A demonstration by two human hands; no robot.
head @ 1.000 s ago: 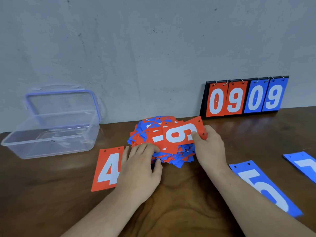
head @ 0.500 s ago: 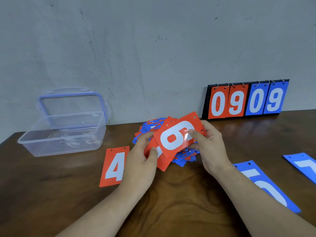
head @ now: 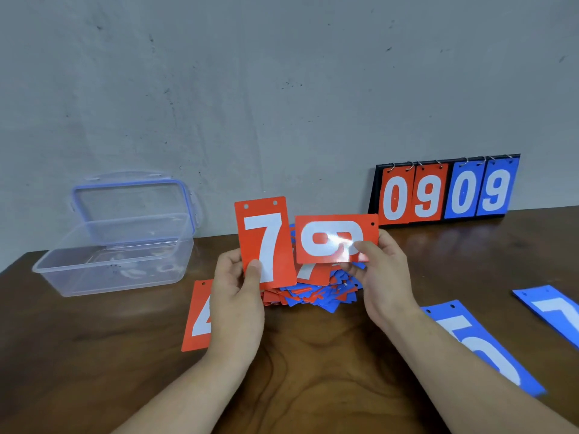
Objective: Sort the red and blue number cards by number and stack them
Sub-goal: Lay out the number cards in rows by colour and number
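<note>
Above the card pile [head: 316,297], left hand [head: 238,296] pinches red 7 card [head: 266,242] upright, right hand [head: 383,277] pinches red 6 card [head: 333,239] sideways, faces toward viewer, probably for reading; red 4 card [head: 198,321] and blue 5 card [head: 482,349] lie flat, apart, seemingly starting stacks

I log both hands up off the pile [head: 313,296]: left hand [head: 238,305] now holds a red 7 card [head: 266,242] upright, split from the red 6 card [head: 332,238], turned sideways in the right hand [head: 382,277].
</note>
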